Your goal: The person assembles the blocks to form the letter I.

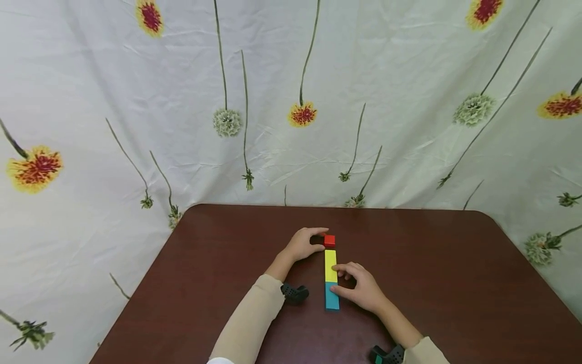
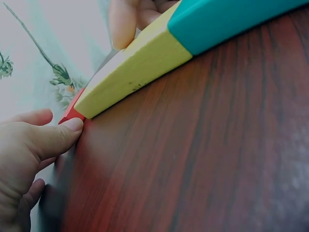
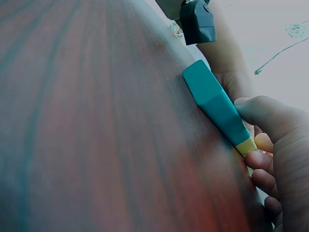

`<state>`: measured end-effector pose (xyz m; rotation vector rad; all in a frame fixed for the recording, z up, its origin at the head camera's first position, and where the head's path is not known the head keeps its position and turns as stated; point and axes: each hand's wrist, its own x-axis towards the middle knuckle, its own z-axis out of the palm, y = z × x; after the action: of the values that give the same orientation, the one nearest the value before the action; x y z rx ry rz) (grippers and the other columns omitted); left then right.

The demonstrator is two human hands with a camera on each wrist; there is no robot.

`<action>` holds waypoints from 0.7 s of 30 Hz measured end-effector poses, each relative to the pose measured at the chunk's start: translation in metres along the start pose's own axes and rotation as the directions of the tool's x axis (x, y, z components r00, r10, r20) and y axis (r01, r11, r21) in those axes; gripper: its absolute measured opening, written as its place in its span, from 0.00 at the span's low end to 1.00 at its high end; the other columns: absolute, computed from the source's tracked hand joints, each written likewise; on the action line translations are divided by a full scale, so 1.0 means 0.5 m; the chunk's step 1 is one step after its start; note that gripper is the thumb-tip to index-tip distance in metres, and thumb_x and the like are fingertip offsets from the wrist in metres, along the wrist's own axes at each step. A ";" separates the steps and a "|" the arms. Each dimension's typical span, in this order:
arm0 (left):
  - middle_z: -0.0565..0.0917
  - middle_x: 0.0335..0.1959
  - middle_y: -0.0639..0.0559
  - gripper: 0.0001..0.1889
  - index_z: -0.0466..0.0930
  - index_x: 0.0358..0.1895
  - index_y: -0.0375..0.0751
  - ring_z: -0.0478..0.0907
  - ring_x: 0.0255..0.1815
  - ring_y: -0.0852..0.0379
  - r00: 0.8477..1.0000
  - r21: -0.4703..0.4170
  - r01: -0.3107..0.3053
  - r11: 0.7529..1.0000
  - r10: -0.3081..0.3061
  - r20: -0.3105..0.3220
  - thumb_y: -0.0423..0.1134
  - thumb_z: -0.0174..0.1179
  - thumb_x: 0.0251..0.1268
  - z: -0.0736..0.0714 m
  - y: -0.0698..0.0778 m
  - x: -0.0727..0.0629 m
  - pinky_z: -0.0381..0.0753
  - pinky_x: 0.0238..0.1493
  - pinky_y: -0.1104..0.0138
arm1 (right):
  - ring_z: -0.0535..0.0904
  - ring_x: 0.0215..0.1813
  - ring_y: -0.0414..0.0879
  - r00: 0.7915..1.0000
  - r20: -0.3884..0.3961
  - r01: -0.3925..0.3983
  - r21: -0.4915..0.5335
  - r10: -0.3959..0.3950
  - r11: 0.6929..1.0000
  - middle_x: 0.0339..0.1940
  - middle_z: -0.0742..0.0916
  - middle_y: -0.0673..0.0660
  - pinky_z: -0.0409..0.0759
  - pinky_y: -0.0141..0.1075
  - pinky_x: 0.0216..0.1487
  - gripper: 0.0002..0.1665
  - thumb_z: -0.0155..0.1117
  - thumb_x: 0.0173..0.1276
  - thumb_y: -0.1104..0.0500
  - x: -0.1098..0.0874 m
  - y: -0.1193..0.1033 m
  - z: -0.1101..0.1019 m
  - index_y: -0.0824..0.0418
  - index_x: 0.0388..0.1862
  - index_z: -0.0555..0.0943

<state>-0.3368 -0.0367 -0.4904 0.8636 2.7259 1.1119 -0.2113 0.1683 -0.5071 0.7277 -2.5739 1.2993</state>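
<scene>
Three wooden blocks form a line on the table: a small red block [image 1: 329, 240] at the far end, a yellow block [image 1: 331, 263] in the middle, and a blue block [image 1: 332, 298] nearest. My left hand [image 1: 303, 245] holds the red block, its index finger by the far edge and its thumb by the near edge. In the left wrist view, the thumb [image 2: 72, 124] meets the red block beside the yellow one. My right hand [image 1: 361, 285] rests along the line's right side, its thumb touching the blue block and its index finger touching the yellow block.
The dark brown table [image 1: 218, 273] has rounded far corners. Behind it hangs a white cloth [image 1: 273, 151] printed with flowers. Black camera mounts are worn at the left wrist [image 1: 294, 293] and right wrist [image 1: 386, 355].
</scene>
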 end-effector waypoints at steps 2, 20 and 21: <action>0.80 0.59 0.47 0.28 0.73 0.68 0.43 0.72 0.63 0.49 1.000 -0.002 -0.003 1.000 0.003 0.000 0.37 0.66 0.64 -0.002 -0.001 -0.003 0.69 0.64 0.54 | 0.72 0.40 0.39 1.000 -0.004 -0.004 0.001 0.004 1.000 0.39 0.81 0.45 0.75 0.37 0.42 0.24 0.75 0.58 0.52 0.001 0.000 -0.001 0.57 0.52 0.83; 0.79 0.60 0.48 0.22 0.76 0.64 0.40 0.73 0.62 0.48 0.993 0.003 0.014 1.000 -0.013 -0.118 0.39 0.62 0.68 -0.064 -0.017 -0.066 0.70 0.63 0.52 | 0.74 0.41 0.43 0.996 0.030 -0.083 0.088 0.080 0.993 0.41 0.81 0.48 0.75 0.36 0.43 0.26 0.74 0.60 0.52 0.005 0.008 -0.012 0.59 0.56 0.81; 0.79 0.60 0.48 0.22 0.76 0.64 0.40 0.73 0.63 0.47 0.992 0.010 0.009 1.000 -0.007 -0.125 0.40 0.62 0.68 -0.069 -0.016 -0.071 0.70 0.62 0.51 | 0.74 0.41 0.43 0.995 0.034 -0.101 0.100 0.098 0.990 0.42 0.81 0.49 0.75 0.36 0.43 0.27 0.74 0.60 0.52 0.003 0.009 -0.017 0.59 0.56 0.80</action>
<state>-0.3202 -0.0814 -0.4754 0.8103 2.8349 1.1893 -0.2151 0.1768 -0.5044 0.6479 -2.6135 1.4700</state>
